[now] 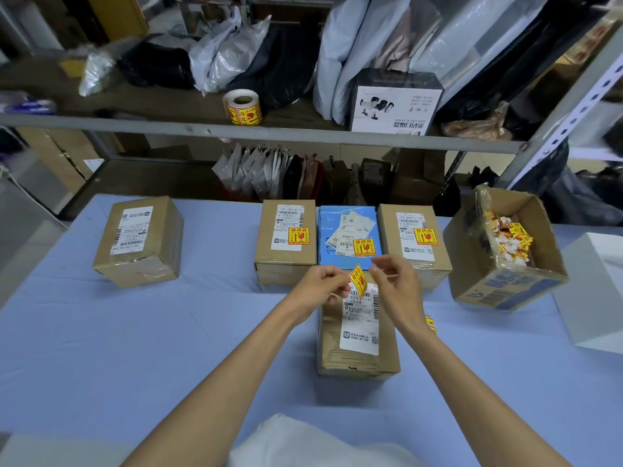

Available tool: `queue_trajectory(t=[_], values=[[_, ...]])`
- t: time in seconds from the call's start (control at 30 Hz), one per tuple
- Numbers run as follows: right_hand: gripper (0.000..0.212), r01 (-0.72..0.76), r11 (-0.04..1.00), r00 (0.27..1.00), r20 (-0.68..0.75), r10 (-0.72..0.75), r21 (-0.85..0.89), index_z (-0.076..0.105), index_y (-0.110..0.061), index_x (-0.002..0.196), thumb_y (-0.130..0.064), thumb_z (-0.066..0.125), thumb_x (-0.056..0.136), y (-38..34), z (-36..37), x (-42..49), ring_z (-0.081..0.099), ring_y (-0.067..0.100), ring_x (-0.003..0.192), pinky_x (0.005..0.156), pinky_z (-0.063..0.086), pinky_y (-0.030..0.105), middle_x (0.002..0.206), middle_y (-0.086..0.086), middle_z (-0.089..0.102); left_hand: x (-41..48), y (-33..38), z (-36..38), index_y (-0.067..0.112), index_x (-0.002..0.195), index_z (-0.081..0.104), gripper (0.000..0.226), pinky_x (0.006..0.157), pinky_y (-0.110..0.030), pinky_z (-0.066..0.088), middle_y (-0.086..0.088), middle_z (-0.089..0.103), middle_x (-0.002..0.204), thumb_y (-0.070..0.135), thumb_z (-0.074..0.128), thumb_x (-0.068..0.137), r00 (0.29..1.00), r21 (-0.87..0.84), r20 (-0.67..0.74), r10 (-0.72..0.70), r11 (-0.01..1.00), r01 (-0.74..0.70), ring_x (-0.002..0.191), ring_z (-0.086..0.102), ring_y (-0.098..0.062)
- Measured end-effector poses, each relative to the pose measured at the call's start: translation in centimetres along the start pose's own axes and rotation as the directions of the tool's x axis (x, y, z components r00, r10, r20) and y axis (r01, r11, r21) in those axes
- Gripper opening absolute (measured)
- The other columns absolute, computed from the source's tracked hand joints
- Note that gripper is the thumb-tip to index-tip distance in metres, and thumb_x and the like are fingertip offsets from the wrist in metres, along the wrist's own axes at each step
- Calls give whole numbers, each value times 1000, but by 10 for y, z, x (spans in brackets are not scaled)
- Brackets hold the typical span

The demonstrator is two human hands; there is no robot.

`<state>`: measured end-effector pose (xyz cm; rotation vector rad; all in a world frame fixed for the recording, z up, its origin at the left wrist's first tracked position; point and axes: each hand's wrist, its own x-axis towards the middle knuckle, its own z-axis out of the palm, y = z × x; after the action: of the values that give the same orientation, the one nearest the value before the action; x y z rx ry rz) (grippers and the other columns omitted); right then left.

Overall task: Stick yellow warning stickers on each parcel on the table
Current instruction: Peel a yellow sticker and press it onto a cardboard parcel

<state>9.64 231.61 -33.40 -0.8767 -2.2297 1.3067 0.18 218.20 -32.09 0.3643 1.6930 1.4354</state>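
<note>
Head view: the left hand (323, 284) pinches a yellow sticker (358, 280) by its lower left edge, thumb and fingers closed on it, and holds it tilted on edge above the near parcel (357, 332). The right hand (394, 281) is just beside the sticker's upper right, its fingertips curled close together; whether they touch the sticker or grip a strip of backing cannot be told. The near parcel lies on the table (135, 332) directly under both hands, its white shipping label facing up and no yellow sticker showing on it.

Behind it stand three parcels in a row, a brown box (285, 242), a blue box (349, 235) and another brown box (413, 241), each already carrying a sticker. A fifth parcel, the left box (141, 241), sits well apart and shows none. An open carton (505, 251) at the right holds crumpled yellow and white scraps. A sticker roll (243, 107) stands on the shelf (135, 121) behind.

The sticker is likely very light, thin and limp, and tacky on one face, so it would curl or cling to skin. It is best held by the edges or corners, laid from one edge and smoothed flat on the near parcel's firm top.
</note>
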Motion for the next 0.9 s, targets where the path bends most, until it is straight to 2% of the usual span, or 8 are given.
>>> queue_trajectory(t=[0.1,0.2,0.27,0.37,0.53,0.63,0.77,0.9], values=[[7,125,991,991,46,-123,-42,69,-17,90,-21,65,87,-6,-1,-1,61,9,80,68,49,22,88,-4,67,2,-1,0,10,87,63,12,52,-14,39,0,63,76,14,55,95,1000,2,-6,3,1000,-3,63,58,-4],[12,137,989,969,216,-122,-57,72,-16,84,-25,64,88,-13,0,-4,63,2,71,63,49,17,75,-8,69,2,-1,0,8,91,64,9,53,-15,42,0,64,76,14,57,94,1000,3,-19,15,1000,-15,65,59,-6],[12,130,991,960,255,-118,-30,73,-16,84,-24,65,88,-14,2,-6,64,0,69,62,49,15,73,-9,70,2,-2,0,5,95,64,9,58,-21,44,0,65,75,12,58,93,999,6,-21,31,1000,-31,64,60,-5],[11,102,994,961,255,-106,29,74,-18,85,-22,65,88,-14,2,-7,67,3,69,66,55,24,73,-10,71,1,-2,-2,8,94,64,7,61,-23,43,-1,66,78,13,60,92,999,15,-18,51,999,-51,64,61,-5],[13,57,997,967,246,-68,51,74,-14,83,-17,62,88,-14,1,-6,68,11,67,68,57,37,70,-5,71,0,-2,-1,12,89,63,5,63,-24,43,-2,68,80,14,59,92,999,37,-31,45,998,-44,69,62,-9],[13,48,998,971,233,-56,39,73,-13,82,-16,61,87,-14,2,-6,67,10,68,69,58,36,71,-4,71,-1,0,4,11,90,62,11,66,-24,45,0,69,77,21,58,92,999,76,-29,45,996,-43,70,65,-7],[21,71,995,972,219,-85,70,72,-12,80,-25,59,92,-17,1,-7,67,15,67,66,55,36,70,0,70,1,7,8,10,92,62,29,64,-20,46,4,69,77,39,60,91,996,118,-34,85,990,-80,74,66,-8],[17,51,995,967,244,-71,88,72,-11,82,-21,61,91,-17,-2,-5,66,13,66,66,56,34,70,-1,70,4,6,6,5,98,61,27,62,-17,44,2,69,79,31,61,92,995,109,-27,91,990,-88,74,66,-8]])
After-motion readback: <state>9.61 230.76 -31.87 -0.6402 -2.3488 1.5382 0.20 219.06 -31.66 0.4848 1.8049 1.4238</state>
